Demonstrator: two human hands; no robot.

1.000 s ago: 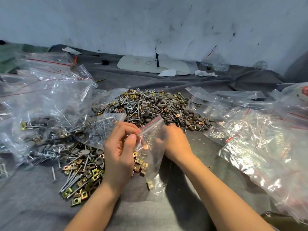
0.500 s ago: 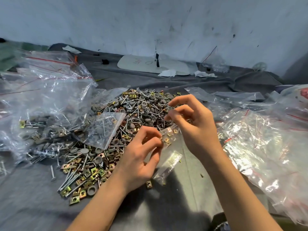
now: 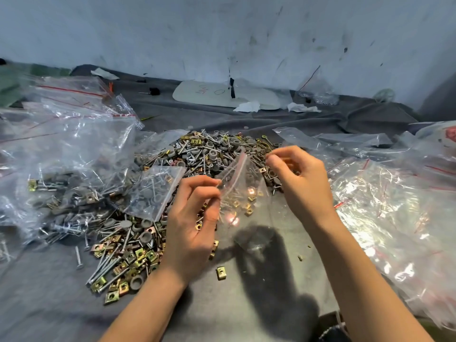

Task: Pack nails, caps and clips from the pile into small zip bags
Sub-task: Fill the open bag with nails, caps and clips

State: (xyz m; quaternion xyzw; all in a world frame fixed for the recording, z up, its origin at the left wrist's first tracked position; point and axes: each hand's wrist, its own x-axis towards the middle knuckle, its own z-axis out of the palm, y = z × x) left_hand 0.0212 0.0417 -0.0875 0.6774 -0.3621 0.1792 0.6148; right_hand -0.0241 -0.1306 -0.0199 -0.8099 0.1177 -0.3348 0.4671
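1. The left hand [image 3: 195, 225] is sitting low in the middle of the view. Its grip is pinching the left edge of a small zip bag [image 3: 243, 193] between thumb and forefinger, right up by the red zip strip.
2. The bag is hanging off to the right of that pinch, so it's sitting between the two hands. Its mouth is pointing up and away towards the pile [image 3: 209, 154], and it's being held up off the bench [image 3: 246, 304].
3. A few brass clips [image 3: 248, 208] are sitting inside the bag, just right of the left fingertips.
4. The right hand [image 3: 301, 178] is hovering over the right edge of the pile, just past the bag's mouth, and it's not looking like it's touching the bag. Its grip is pressed together at the fingertips, but I can't tell if anything is in there.
5. The pile is mixing nails [image 3: 103, 267], grey caps [image 3: 145, 236] and more clips, and it's spreading from behind the hands down to the left of the left wrist.
6. A filled bag [image 3: 154, 191] of caps and nails is lying on the pile just left of the left hand. One loose clip [image 3: 221, 272] is lying on the grey cloth near that wrist.
7. Big clear bags are heaping up on the left [image 3: 69, 144] and right [image 3: 394, 206].
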